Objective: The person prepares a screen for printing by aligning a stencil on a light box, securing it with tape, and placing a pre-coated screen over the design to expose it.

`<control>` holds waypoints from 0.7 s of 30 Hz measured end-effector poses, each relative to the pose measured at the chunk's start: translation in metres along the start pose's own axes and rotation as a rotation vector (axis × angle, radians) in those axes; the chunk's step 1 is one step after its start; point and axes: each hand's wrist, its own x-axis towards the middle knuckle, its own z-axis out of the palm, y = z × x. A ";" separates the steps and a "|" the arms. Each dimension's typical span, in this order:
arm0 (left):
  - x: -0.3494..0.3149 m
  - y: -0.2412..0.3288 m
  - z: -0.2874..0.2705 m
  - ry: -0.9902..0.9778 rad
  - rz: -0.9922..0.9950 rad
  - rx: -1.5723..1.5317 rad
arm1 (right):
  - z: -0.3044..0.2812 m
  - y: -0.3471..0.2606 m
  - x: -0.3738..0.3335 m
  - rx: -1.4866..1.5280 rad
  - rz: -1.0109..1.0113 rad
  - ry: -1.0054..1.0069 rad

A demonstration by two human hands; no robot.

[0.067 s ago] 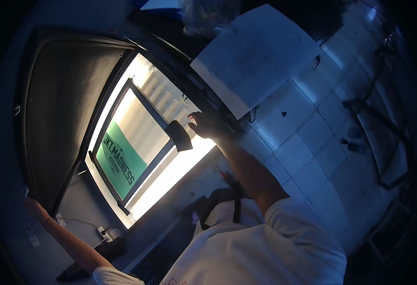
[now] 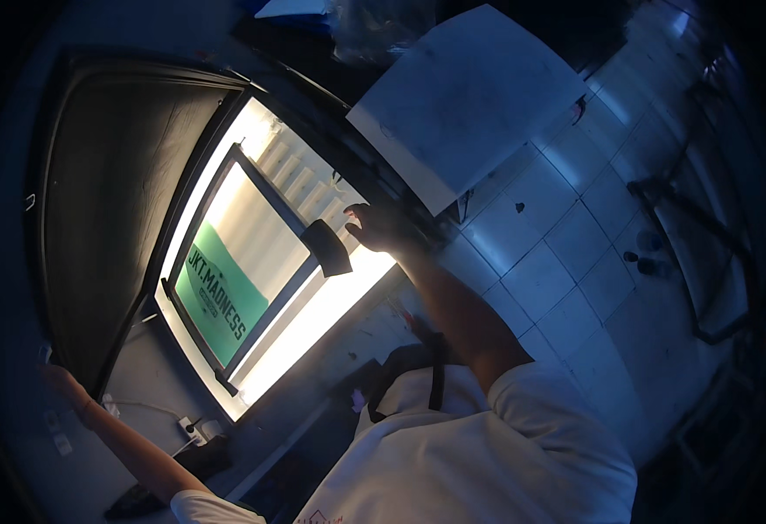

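A lit light box (image 2: 313, 327) glows before me with a dark-framed screen (image 2: 265, 188) lying on its glass. The lower part of the screen's mesh is green with dark lettering (image 2: 217, 297). A black flap-like piece (image 2: 327, 248) lies over the frame's right corner. Just beside it, my right hand (image 2: 374, 229) hovers at the box's right edge, fingers curved and apart, with nothing in them. Far left, my left hand (image 2: 66, 384) reaches to the lower corner of the raised dark lid (image 2: 121, 192), by a small pale object (image 2: 46, 354). Its fingers are too dim to make out.
A large pale sheet (image 2: 470, 105) lies beyond the box at the upper right, near a clear plastic bag (image 2: 379, 26). Below the lid sit a power strip (image 2: 193, 430) and cables. Tiled floor (image 2: 549, 253) and a dark metal frame (image 2: 697, 262) are on the right.
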 end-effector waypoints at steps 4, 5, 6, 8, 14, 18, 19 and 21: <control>0.045 0.072 -0.031 0.121 -0.227 -0.055 | -0.036 0.000 -0.038 0.095 0.046 0.136; 0.093 0.111 -0.097 0.155 -0.417 -0.364 | -0.034 0.022 -0.054 0.198 0.027 0.289; 0.122 0.120 -0.171 0.179 -0.571 -0.616 | -0.028 0.033 -0.074 0.331 -0.019 0.416; 0.134 0.158 -0.276 0.166 -0.682 -0.947 | -0.047 0.030 -0.133 0.521 0.090 0.421; 0.066 0.414 -0.580 -0.071 0.116 -2.360 | -0.055 0.097 -0.269 0.296 0.551 0.537; -0.019 0.505 -0.744 -0.229 0.917 -2.595 | -0.031 0.129 -0.308 0.340 0.613 0.569; -0.039 0.533 -0.765 -0.428 0.933 -2.626 | -0.027 0.140 -0.314 0.363 0.622 0.571; -0.068 0.597 -0.795 -1.198 0.663 -2.685 | -0.024 0.165 -0.324 0.272 0.682 0.545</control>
